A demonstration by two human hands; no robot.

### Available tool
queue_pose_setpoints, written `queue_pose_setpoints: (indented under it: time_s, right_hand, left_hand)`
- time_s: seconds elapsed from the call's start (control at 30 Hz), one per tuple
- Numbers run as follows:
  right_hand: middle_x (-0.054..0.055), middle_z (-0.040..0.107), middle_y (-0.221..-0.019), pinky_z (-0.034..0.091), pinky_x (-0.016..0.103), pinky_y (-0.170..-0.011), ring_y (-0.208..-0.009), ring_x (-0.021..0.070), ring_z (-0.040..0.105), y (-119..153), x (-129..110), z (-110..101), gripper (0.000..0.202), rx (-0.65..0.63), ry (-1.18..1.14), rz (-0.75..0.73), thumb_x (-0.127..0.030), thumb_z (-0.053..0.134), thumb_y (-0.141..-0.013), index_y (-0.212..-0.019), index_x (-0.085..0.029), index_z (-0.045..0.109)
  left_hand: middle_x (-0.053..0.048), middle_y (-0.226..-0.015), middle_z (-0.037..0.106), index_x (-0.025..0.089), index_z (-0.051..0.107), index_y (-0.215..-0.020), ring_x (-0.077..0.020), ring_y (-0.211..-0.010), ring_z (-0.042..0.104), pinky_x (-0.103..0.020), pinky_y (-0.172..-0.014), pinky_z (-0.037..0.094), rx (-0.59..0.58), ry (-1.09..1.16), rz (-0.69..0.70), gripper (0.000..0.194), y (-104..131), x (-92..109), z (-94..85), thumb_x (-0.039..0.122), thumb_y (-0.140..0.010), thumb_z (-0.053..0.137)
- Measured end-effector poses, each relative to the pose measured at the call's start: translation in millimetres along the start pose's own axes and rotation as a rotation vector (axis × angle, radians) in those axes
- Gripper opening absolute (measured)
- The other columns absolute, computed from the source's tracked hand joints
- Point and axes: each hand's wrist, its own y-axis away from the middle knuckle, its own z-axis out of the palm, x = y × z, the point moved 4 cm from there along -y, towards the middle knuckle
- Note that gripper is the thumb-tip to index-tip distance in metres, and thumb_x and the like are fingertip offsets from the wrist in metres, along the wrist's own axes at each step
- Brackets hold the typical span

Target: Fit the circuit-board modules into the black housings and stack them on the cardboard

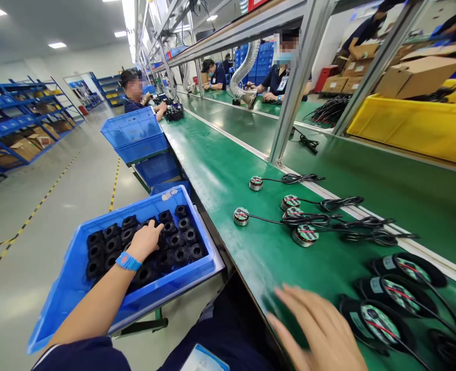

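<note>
My left hand (147, 242), with a blue band on its wrist, reaches into a blue bin (202, 234) filled with rows of black ring-shaped parts (181, 256). Its visible fingers are apart and rest on the parts near the middle; some fingertips are hidden among them. Over the front edge of the green bench (228, 180), my right hand (316, 330) is open and blurred, holding nothing. Right of it lie several black round housings (378, 319) with circuit boards and red wires. Farther up the bench are several small metal discs (305, 235) with boards and coiled black cables (308, 220).
More blue bins (135, 134) stand beyond mine along the bench's left side. A metal post (299, 87) rises from the bench. A yellow bin (413, 126) holds cardboard across the line. Co-workers (277, 82) sit farther along. Shelves (15, 118) line the left.
</note>
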Motion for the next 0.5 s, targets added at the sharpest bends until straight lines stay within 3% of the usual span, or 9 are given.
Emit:
queue_pose_setpoints:
  time_s: [0.1,0.17,0.23,0.3,0.4,0.43,0.5]
  right_hand:
    - [0.015,0.069,-0.127,0.048,0.048,-0.101,-0.116,0.0337,0.062,-83,13,36,0.058,-0.043,0.128,0.086,-0.056,0.066,-0.091,-0.131,-0.014,0.063]
    - [0.018,0.066,-0.131,0.045,0.047,-0.104,-0.12,0.0347,0.06,-127,22,64,0.068,-0.137,0.173,0.166,-0.055,0.071,-0.088,-0.136,-0.01,0.058]
    - [0.019,0.066,-0.131,0.045,0.047,-0.102,-0.118,0.0352,0.06,-156,27,87,0.071,-0.184,0.19,0.187,-0.056,0.074,-0.085,-0.136,-0.009,0.057]
    - [0.019,0.069,-0.124,0.047,0.047,-0.095,-0.112,0.0356,0.063,-171,32,104,0.067,-0.212,0.196,0.206,-0.057,0.076,-0.082,-0.129,-0.011,0.061]
    - [0.015,0.073,-0.105,0.048,0.043,-0.082,-0.098,0.0334,0.067,-177,38,118,0.054,-0.238,0.18,0.253,-0.061,0.074,-0.082,-0.11,-0.015,0.068]
    - [0.013,0.073,-0.1,0.049,0.041,-0.078,-0.095,0.0319,0.068,-176,40,120,0.05,-0.237,0.165,0.266,-0.061,0.073,-0.083,-0.105,-0.016,0.068]
    - [0.009,0.073,-0.098,0.049,0.037,-0.073,-0.092,0.0287,0.07,-174,43,120,0.044,-0.218,0.117,0.279,-0.059,0.071,-0.085,-0.102,-0.019,0.067]
  left_hand:
    - [-0.015,-0.123,0.058,0.021,0.057,-0.127,-0.0337,-0.102,0.069,-0.037,-0.082,0.054,0.037,0.034,0.032,0.072,3,-3,-6.8,0.005,-0.062,0.085]
    - [-0.014,-0.119,0.061,0.02,0.055,-0.125,-0.0339,-0.102,0.069,-0.039,-0.085,0.054,0.091,0.075,0.032,0.069,9,-11,-16.5,0.008,-0.064,0.085]
    - [-0.014,-0.117,0.063,0.019,0.051,-0.127,-0.0335,-0.105,0.068,-0.041,-0.09,0.054,0.172,0.118,0.01,0.059,17,-19,-28.7,0.019,-0.076,0.081]
    - [-0.012,-0.117,0.064,0.02,0.046,-0.127,-0.0317,-0.106,0.067,-0.042,-0.091,0.054,0.342,0.3,-0.045,0.055,28,-22,-43.0,0.032,-0.083,0.077]
    - [-0.009,-0.123,0.064,0.024,0.044,-0.124,-0.0277,-0.103,0.069,-0.042,-0.092,0.056,0.637,0.889,-0.021,0.064,47,-8,-57.2,0.044,-0.077,0.083]
    - [-0.007,-0.124,0.064,0.026,0.044,-0.122,-0.0266,-0.104,0.069,-0.042,-0.094,0.056,0.681,1.109,0.037,0.067,53,3,-58.4,0.043,-0.073,0.086]
    - [-0.007,-0.125,0.064,0.027,0.042,-0.118,-0.0245,-0.111,0.068,-0.039,-0.098,0.054,0.663,1.451,0.176,0.068,63,32,-57.8,0.04,-0.07,0.089]
